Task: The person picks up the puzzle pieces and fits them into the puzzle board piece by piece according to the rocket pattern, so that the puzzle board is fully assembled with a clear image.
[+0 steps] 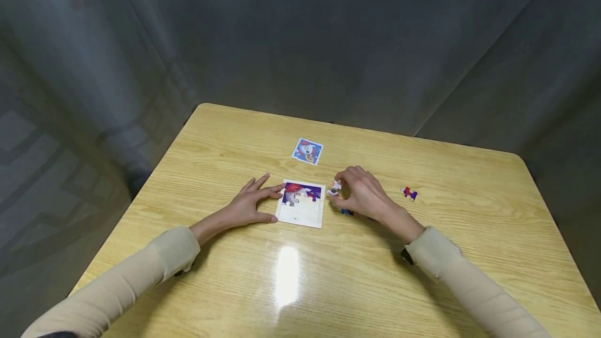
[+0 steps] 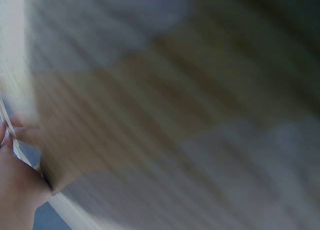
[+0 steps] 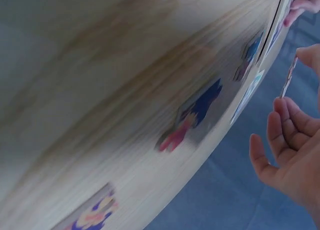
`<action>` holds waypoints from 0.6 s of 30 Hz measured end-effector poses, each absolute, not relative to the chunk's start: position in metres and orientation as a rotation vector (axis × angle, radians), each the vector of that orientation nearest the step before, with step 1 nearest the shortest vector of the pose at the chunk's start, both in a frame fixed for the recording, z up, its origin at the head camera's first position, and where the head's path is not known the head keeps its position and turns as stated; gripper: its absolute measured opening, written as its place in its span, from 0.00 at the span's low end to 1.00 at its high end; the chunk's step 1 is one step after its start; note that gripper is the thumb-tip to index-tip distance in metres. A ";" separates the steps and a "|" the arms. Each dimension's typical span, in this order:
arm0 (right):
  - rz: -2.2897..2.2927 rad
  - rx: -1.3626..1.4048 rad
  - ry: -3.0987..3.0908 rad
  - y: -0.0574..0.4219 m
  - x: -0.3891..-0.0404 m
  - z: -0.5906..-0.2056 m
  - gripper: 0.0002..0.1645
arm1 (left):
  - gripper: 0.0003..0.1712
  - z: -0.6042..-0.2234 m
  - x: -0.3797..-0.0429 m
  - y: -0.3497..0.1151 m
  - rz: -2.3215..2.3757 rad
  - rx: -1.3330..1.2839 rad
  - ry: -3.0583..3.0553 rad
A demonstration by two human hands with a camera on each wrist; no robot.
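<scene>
In the head view, a square white puzzle board (image 1: pixel 307 217) lies on the table, with joined purple, red and white jigsaw pieces (image 1: pixel 293 192) along its upper part. My left hand (image 1: pixel 249 205) rests at the board's left edge, fingers spread and thumb near the lower corner. Just right of the board, my right hand (image 1: pixel 363 192) pinches a jigsaw piece (image 1: pixel 334 190) between thumb and fingertip. That piece (image 3: pixel 289 77) appears edge-on in the right wrist view, raised off the table. The left wrist view is mostly blurred wood, with part of a hand (image 2: pixel 20 185) at its left.
A small picture card (image 1: pixel 307 151) of a cartoon figure lies beyond the board. Off to the right is a loose red and purple piece (image 1: pixel 410 193). A dark blue piece (image 1: pixel 347 212) lies partly under my right hand. Grey curtains (image 1: pixel 310 40) hang behind the table.
</scene>
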State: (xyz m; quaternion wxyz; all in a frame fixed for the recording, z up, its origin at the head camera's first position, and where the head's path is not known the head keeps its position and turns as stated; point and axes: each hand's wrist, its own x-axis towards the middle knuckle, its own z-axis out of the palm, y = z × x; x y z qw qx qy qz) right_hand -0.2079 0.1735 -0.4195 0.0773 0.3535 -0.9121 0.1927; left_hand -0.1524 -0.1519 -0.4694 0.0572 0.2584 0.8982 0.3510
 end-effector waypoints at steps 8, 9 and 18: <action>0.580 1.145 -2.710 0.154 -0.202 -0.423 0.28 | 0.30 -0.468 -0.152 -0.151 1.082 0.790 2.717; 0.580 1.153 -2.712 0.151 -0.201 -0.423 0.28 | 0.30 -0.468 -0.152 -0.151 1.081 0.790 2.718; 0.588 1.182 -2.750 0.130 -0.196 -0.423 0.29 | 0.31 -0.466 -0.152 -0.151 1.076 0.785 2.718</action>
